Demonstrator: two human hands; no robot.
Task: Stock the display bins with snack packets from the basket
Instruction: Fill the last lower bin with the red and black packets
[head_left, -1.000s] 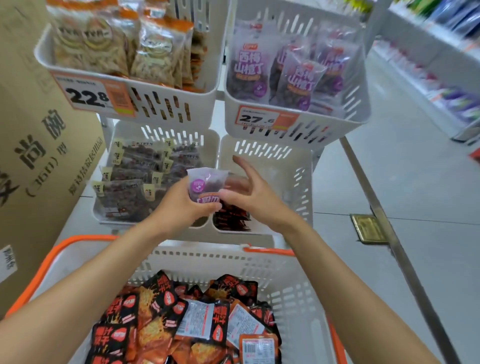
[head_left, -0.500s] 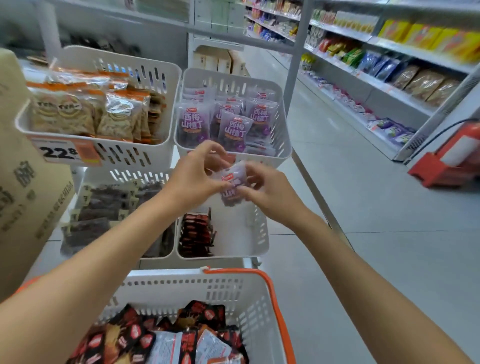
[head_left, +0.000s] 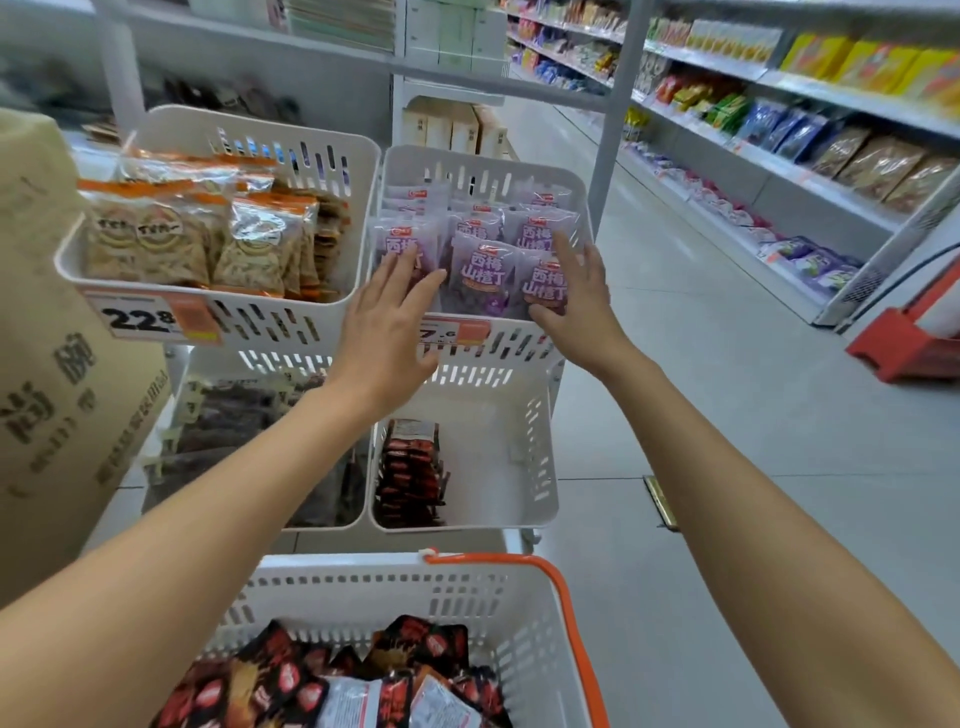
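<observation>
Purple snack packets stand upright in the upper right bin. Left hand and right hand, fingers spread flat, flank them; squeezing gently inward should square the front row.

The left hand covers the front of one purple packet and the first digit of the price tag below it, the picture's bottom edge cuts off the basket, and the far shelves are blurred.
</observation>
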